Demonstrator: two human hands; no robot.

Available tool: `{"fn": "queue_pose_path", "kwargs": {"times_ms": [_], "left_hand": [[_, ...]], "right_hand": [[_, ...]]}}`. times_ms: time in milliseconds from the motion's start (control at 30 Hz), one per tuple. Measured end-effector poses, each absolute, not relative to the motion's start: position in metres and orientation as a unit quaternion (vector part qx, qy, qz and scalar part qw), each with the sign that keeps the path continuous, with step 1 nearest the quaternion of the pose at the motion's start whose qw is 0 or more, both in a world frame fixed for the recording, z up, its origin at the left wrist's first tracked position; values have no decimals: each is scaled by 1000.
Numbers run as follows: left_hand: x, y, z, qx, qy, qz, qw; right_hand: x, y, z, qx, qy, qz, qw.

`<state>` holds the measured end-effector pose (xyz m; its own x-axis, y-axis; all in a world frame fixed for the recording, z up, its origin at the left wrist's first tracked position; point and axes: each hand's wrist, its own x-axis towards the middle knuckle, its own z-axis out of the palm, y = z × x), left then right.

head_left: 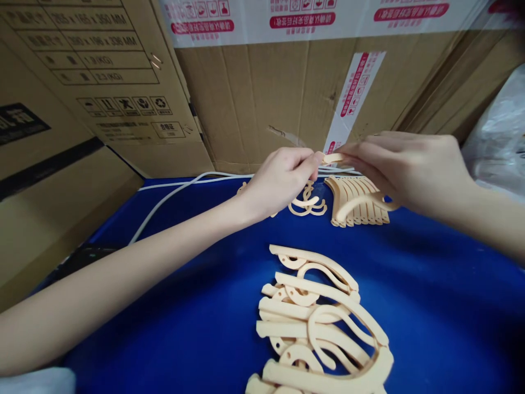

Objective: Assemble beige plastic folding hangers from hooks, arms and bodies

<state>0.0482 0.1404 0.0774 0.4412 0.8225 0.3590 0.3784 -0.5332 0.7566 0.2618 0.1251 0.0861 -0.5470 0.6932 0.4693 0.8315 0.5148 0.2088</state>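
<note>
My left hand [287,175] and my right hand [400,169] meet above the far part of the blue surface. Between their pinched fingertips is a small beige plastic piece [333,158], its ends hidden by the fingers. Below my right palm shows a curved beige plastic arm [361,203]; I cannot tell whether the hand holds it. Under my hands lie a row of curved beige arms [356,189], side by side, and several loose beige hooks [303,208]. Nearer to me is a pile of beige hanger-like parts [315,328], arms with hooks attached.
A blue surface [184,317] carries the parts. Cardboard boxes [254,98] wall off the back and left. White cables [164,191] run along the far edge. Clear plastic wrapping [500,131] sits at the right. A dark flat object [84,260] lies at the left edge.
</note>
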Motion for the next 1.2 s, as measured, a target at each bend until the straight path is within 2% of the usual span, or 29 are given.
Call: {"fn": "queue_pose_path", "kwargs": {"times_ms": [67,167,267,333,400,467,567,633,700,767,867,933,1000,1100,1200], "left_hand": [[48,140,73,829,364,360,227],[49,138,65,856,383,330,106],[53,136,55,863,408,297,7],[57,136,49,861,424,280,-22],[62,137,45,855,437,278,-8],[67,141,43,847,432,303,63],[71,152,46,813,401,335,258],[70,158,53,789,371,283,400],[67,160,61,782,334,216,480],[64,157,65,812,313,202,449],[63,149,63,887,326,231,231],[62,147,57,913,340,211,81],[60,151,50,912,366,185,6],[54,168,44,891,420,163,56],[48,186,38,874,443,131,151]], "right_hand": [[261,123,86,-443,-845,-288,83],[257,122,84,-464,-843,-272,-1],[255,123,81,-491,-849,-194,-16],[255,124,78,-496,-852,-171,-16],[258,126,74,-503,-843,-188,-34],[263,128,70,-496,-836,-228,-55],[273,128,66,-439,-853,-281,-39],[279,126,65,-407,-869,-280,-16],[281,123,64,-402,-876,-266,-20],[280,121,63,-415,-871,-257,-48],[276,122,60,-462,-857,-216,-77],[277,125,60,-488,-865,-118,-30],[280,129,63,-500,-864,11,66],[287,132,71,-521,-822,134,187],[290,130,78,-521,-801,190,225]]}}
